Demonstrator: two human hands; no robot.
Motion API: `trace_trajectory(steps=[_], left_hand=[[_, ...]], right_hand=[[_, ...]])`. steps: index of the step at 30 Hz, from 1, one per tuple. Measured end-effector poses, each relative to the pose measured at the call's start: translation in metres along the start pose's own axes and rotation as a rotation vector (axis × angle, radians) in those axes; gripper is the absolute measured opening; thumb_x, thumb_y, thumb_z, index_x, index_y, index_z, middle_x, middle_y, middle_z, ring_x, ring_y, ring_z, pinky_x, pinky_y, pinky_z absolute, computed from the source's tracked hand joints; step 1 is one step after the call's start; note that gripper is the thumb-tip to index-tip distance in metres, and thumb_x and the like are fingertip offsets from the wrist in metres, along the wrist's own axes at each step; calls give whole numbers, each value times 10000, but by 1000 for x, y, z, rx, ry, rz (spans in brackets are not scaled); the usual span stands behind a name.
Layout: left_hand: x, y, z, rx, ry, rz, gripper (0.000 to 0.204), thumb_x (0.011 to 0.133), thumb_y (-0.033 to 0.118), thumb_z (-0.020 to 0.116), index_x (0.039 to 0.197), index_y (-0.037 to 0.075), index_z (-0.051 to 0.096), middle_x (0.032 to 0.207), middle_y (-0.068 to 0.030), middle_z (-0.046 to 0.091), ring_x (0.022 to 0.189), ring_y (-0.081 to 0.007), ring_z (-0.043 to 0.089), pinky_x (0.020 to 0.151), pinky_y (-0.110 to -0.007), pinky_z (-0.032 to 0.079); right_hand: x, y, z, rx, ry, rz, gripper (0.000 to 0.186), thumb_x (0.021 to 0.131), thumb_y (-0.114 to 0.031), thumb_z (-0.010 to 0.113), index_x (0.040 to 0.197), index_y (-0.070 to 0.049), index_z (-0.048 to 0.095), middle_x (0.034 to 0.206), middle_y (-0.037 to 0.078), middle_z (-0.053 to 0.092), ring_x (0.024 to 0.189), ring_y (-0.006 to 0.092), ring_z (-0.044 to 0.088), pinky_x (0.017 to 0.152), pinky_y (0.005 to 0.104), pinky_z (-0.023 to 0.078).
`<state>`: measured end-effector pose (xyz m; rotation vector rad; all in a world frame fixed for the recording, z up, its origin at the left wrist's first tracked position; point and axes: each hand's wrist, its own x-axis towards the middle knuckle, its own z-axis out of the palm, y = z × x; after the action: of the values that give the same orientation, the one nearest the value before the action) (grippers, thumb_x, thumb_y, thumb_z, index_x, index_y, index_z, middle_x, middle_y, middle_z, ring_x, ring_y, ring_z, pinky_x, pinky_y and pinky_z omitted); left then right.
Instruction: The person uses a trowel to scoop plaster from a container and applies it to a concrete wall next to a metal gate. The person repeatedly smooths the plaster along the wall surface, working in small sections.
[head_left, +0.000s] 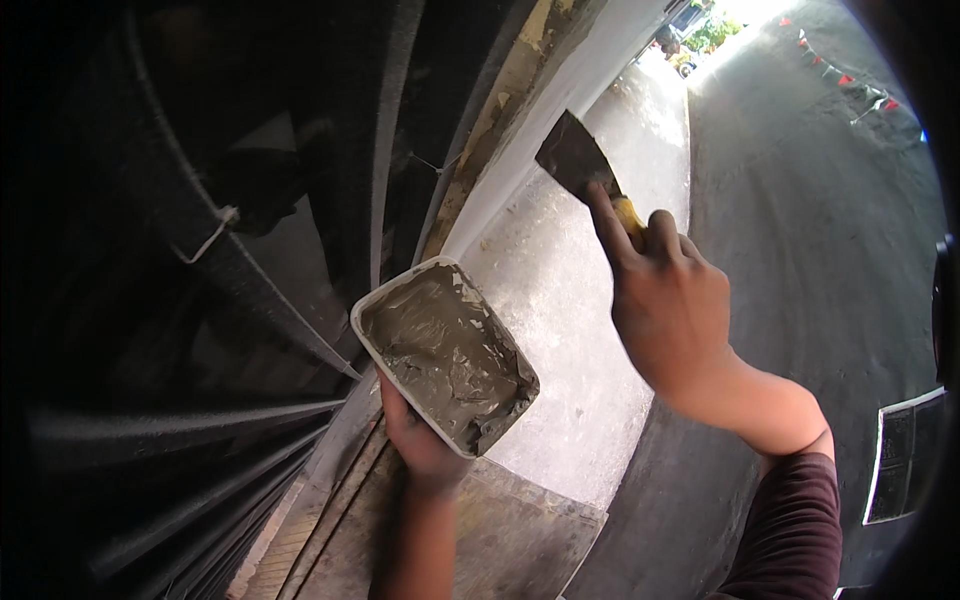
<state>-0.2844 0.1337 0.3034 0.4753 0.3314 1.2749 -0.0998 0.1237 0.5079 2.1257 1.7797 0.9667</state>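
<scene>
My left hand [422,440] holds a white-rimmed rectangular plastic tub [452,262] from below, tilted so that its inside faces me. Grey-brown paste [430,335] coats its floor and walls, smeared and ridged, thicker toward the near end. Up and to the right, my right hand [672,290] is closed round the yellow handle of a putty knife [577,158]. The index finger lies stretched along the blade. That broad blade looks dark with paste and points up and left, in front of a pale ledge edge and apart from the tub.
Dark metal bars [395,130] fill the left side, with a bent wire [207,240] on one. A pale strip [560,330] runs away beneath my hands. To the right spreads a dark grey surface [800,230], with a flag string [845,78] and a white-framed dark panel [905,455].
</scene>
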Motion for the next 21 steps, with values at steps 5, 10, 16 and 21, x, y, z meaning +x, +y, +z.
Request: trace_trajectory(steps=[5,10,16,21], left_hand=[[2,-2,-1,357,-144,248,881,1008,57,785,1720,1,270,1625,-165,492,1439,-266,571,1167,-440,541],[4,7,11,201,-99,122,745,1097,134,671,1715,6,277,1626,-168,492,1438,-280,580,1168,-453,550],[6,8,12,-119,-46,-21,586,1190,227,487,1704,15,301,1613,-178,507,1424,-307,600,1159,-478,568],[4,7,9,4,-62,23,608,1179,233,510,1706,15,298,1608,-175,510,1421,-306,600,1161,-479,565]], right_hand=[[-24,-3,-32,94,-43,-21,798,928,-46,723,1651,-340,555,878,51,536,742,209,659,600,389,543],[6,-15,-16,159,55,-39,794,921,-50,716,1648,-328,558,892,52,531,753,214,661,609,385,545],[23,-15,3,121,83,-96,796,931,-37,696,1660,-315,537,943,79,584,787,235,686,625,387,577],[28,-12,11,70,72,-89,808,934,-28,686,1663,-338,530,953,81,597,801,229,698,610,393,580]])
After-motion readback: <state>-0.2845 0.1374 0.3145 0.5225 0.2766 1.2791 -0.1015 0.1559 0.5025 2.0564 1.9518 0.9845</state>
